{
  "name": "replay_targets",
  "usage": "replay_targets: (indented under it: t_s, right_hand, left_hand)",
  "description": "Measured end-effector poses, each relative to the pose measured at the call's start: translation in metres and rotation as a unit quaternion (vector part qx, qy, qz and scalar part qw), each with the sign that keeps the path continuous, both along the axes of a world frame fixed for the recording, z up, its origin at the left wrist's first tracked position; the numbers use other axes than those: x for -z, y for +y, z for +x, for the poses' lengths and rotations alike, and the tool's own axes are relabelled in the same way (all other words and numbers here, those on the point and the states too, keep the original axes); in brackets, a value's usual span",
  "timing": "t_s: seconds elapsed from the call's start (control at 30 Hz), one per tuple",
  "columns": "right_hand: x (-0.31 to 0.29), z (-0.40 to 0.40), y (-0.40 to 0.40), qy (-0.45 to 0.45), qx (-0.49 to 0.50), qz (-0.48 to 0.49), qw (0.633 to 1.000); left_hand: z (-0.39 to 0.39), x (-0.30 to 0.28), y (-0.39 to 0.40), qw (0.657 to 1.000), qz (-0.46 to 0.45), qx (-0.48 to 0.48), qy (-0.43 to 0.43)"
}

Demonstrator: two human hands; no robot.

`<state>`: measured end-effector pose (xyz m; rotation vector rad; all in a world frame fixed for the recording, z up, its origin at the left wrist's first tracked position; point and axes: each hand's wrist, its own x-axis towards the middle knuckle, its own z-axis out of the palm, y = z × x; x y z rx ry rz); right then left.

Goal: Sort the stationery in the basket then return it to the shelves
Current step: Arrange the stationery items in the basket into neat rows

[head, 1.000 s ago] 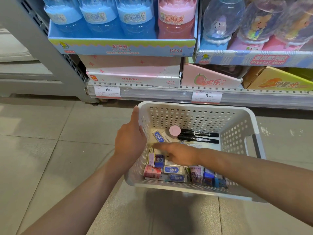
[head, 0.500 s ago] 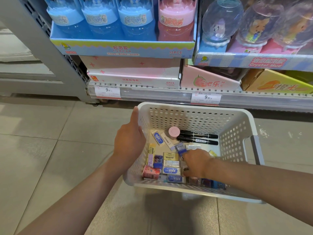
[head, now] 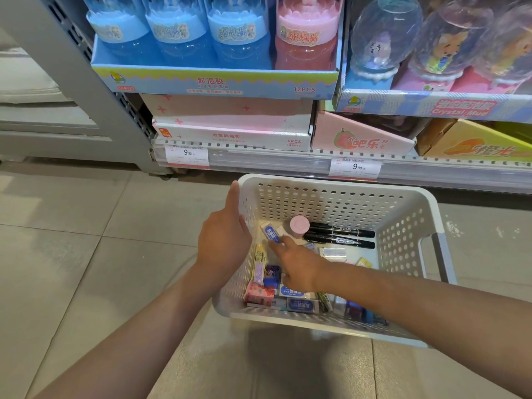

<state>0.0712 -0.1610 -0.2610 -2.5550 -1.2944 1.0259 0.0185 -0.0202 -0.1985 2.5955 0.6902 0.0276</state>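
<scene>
A: The right hand's fingertips are reaching down into the basket, stretched out and touching a white eraser with a blue label near the far left corner. Whether they are pinching it or only nudging it cannot be told. The right hand is lying over the middle of the pile.

B: And the left hand?

A: It is gripping the left wall of the white perforated basket, thumb running up along the rim, fingers seemingly curled inside, steadying it. The basket is sitting on the tiled floor just in front of the bottom shelf.

B: So which step is under way?

A: Judging by the layout, the sorting is still going on. Boxed erasers are lining up along the near wall, while two black markers and a pink-capped item are lying at the far side. The next move probably calls for closing on the blue-label eraser and bringing it near to its matches.

B: Anything hard to make out?

A: The right forearm is covering the near right items, the small labels are unreadable, and the shelf displays are being cut off at the top.
</scene>
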Motion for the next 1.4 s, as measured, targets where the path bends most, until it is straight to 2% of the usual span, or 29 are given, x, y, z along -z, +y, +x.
replay_targets:
  t_s: [0.23, 0.47, 0.67, 0.97, 1.17, 1.4]
  right_hand:
    - [0.018, 0.01, 0.024, 0.019, -0.006, -0.039, 0.999]
    - [0.009, 0.004, 0.014, 0.033, -0.067, -0.105, 0.992]
    - [0.004, 0.012, 0.005, 0.006, -0.024, -0.044, 0.999]
    - [0.002, 0.009, 0.0, 0.043, -0.013, -0.09, 0.995]
    - [-0.005, 0.027, 0.003, 0.015, 0.027, 0.006, 0.999]
    - [0.023, 0.024, 0.011, 0.02, -0.037, -0.044, 0.998]
  left_hand:
    - [-0.001, 0.0, 0.0, 1.0, 0.0, 0.003, -0.003]
    - [0.0, 0.0, 0.001, 1.0, -0.006, 0.003, 0.002]
    - [0.0, -0.001, 0.0, 1.0, -0.002, 0.003, 0.004]
    - [0.0, -0.002, 0.0, 1.0, -0.01, 0.003, 0.008]
    - [0.001, -0.001, 0.0, 1.0, -0.004, 0.002, 0.012]
    - [0.001, 0.0, 0.0, 1.0, -0.008, -0.001, 0.008]
